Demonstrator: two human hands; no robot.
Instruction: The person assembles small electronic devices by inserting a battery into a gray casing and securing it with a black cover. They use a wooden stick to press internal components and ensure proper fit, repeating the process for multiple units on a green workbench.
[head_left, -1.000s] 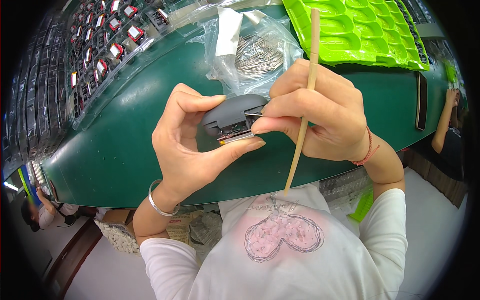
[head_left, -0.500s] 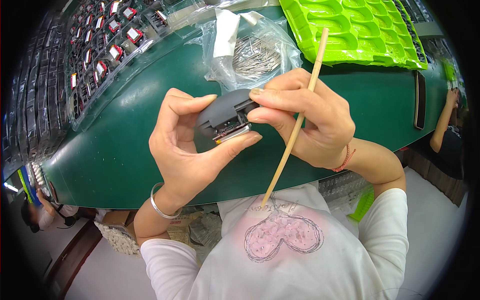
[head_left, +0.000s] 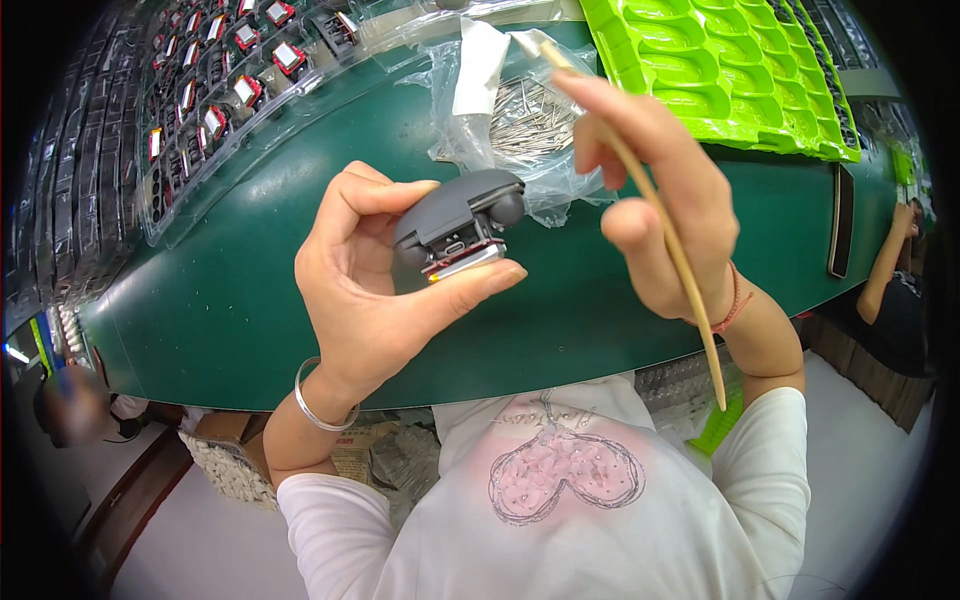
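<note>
**Drawn back from the dark casing (head_left: 460, 212)**

Still pinched in the left hand (head_left: 350, 275) above the green table (head_left: 230, 330), now uncovered at its rounded right end. Away from it with the right hand (head_left: 694, 205): spreading thumb and forefinger apart, still gripping the wooden stick (head_left: 682, 262) (slanting the opposite way now), near metal pins (head_left: 530, 122).

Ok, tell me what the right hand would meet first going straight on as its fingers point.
Probably the clear plastic bag of thin silver metal pins, though how high the right hand hovers is unclear.
</note>
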